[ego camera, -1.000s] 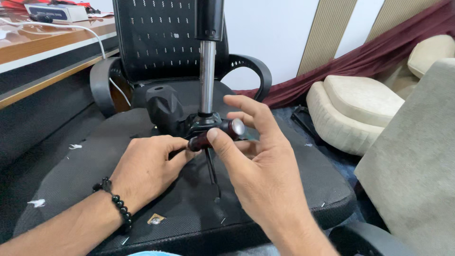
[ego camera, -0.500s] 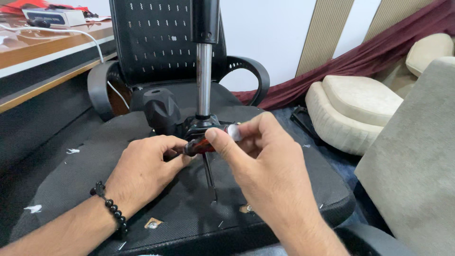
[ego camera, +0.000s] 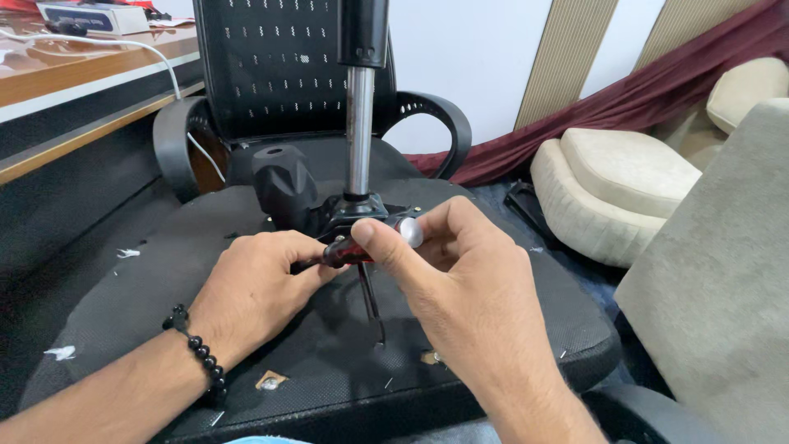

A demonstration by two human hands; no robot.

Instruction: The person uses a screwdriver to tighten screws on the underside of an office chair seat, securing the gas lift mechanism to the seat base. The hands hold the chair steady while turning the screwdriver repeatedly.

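An office chair lies upside down, the black underside of its seat (ego camera: 148, 321) facing up. A metal gas cylinder (ego camera: 359, 123) rises from the black mechanism plate (ego camera: 362, 210) at its middle. My right hand (ego camera: 460, 288) grips the dark red handle of a screwdriver (ego camera: 374, 247) with a silver end cap, held roughly level and pointing left. My left hand (ego camera: 255, 284) rests on the seat underside, fingers closed around the screwdriver's front end beside the plate. The tip is hidden under my left hand. A black knob (ego camera: 279, 177) stands left of the cylinder.
A second black mesh-backed chair (ego camera: 288, 74) stands behind. A wooden desk (ego camera: 74, 74) with a white cable runs along the left. Beige cushions (ego camera: 625, 181) and a grey upholstered piece (ego camera: 723, 288) fill the right. Small white scraps lie on the seat underside.
Both hands stay on the screwdriver. My right hand has shifted its grip slightly, the thumb now lying over the handle, and the silver end cap has turned a little.
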